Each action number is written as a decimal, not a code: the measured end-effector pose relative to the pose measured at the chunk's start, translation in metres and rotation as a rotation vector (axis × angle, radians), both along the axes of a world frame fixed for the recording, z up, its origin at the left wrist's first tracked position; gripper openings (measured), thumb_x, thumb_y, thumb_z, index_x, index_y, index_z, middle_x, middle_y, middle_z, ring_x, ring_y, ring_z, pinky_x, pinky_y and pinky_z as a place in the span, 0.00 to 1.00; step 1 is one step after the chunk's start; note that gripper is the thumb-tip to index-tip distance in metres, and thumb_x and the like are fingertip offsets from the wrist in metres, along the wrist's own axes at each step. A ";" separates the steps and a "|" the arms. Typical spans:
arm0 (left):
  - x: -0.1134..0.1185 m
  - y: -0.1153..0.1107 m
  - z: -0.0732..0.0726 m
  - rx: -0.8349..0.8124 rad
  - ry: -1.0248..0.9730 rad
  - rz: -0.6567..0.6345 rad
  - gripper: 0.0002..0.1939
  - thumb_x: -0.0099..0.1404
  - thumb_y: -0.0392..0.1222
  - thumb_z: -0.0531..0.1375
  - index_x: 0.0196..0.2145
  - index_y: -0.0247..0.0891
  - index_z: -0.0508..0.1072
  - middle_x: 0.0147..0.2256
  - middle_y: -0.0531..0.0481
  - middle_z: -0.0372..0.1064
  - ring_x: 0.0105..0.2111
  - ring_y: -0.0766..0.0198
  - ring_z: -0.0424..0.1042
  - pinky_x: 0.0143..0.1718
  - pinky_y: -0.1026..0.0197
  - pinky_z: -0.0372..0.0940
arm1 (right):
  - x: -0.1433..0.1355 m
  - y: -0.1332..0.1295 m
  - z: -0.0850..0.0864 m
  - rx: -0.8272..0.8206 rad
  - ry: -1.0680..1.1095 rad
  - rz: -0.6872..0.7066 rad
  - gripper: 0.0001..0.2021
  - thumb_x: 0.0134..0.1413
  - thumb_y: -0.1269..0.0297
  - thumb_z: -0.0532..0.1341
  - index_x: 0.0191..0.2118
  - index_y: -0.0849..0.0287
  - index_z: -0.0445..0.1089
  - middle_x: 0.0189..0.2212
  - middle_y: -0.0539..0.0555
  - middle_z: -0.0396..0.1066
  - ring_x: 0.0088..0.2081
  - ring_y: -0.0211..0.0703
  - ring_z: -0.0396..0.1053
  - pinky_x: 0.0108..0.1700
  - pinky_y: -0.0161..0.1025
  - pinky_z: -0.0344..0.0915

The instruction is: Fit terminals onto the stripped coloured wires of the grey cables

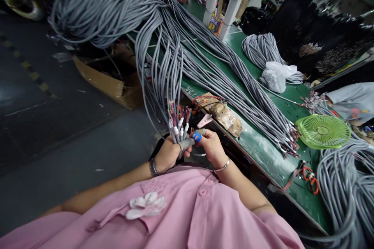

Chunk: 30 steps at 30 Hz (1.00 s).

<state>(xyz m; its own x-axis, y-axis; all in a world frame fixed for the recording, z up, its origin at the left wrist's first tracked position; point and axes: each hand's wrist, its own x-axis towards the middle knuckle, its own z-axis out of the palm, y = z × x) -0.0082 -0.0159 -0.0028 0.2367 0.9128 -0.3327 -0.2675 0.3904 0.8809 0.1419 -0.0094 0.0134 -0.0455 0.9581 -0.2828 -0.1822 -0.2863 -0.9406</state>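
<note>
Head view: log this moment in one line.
left hand: holding grey cables, wire ends exposed | right hand: beside left | green table: cable bundles, fan

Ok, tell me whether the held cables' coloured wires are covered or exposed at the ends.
Exposed: coloured wires stick out beyond the grey cables in the left hand.

The left hand (168, 155) held grey cables (176, 134) beside the right hand (214, 149), with a green table (255, 144) rightward of both.

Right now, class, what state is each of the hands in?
Left hand: closed, holding cables.
Right hand: beside the cables; whether it grips one cannot be told.
</note>
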 end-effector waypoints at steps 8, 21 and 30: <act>0.004 -0.001 0.006 -0.033 -0.079 0.092 0.11 0.53 0.44 0.66 0.25 0.34 0.72 0.17 0.53 0.68 0.14 0.68 0.64 0.16 0.66 0.59 | -0.003 -0.002 -0.002 0.000 0.059 -0.034 0.12 0.41 0.59 0.72 0.27 0.61 0.74 0.20 0.48 0.69 0.23 0.32 0.61 0.27 0.33 0.59; 0.005 0.008 0.018 -0.030 -0.168 0.005 0.10 0.54 0.41 0.66 0.20 0.34 0.71 0.15 0.54 0.65 0.13 0.70 0.62 0.14 0.67 0.56 | 0.016 0.031 -0.014 -0.053 0.289 -0.077 0.24 0.49 0.40 0.61 0.35 0.60 0.73 0.26 0.51 0.70 0.24 0.33 0.62 0.28 0.32 0.64; 0.010 0.013 0.017 -0.043 -0.151 -0.002 0.08 0.51 0.42 0.65 0.23 0.34 0.74 0.15 0.54 0.65 0.13 0.70 0.61 0.15 0.67 0.56 | 0.008 0.024 -0.019 0.214 -0.014 -0.216 0.24 0.55 0.40 0.55 0.29 0.59 0.71 0.24 0.51 0.68 0.25 0.35 0.60 0.29 0.34 0.60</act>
<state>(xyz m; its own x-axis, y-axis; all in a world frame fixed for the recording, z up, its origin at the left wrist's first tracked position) 0.0019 -0.0026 0.0145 0.2891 0.8980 -0.3317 -0.3951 0.4275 0.8131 0.1497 0.0146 -0.0061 0.1681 0.9831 -0.0722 -0.2042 -0.0369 -0.9782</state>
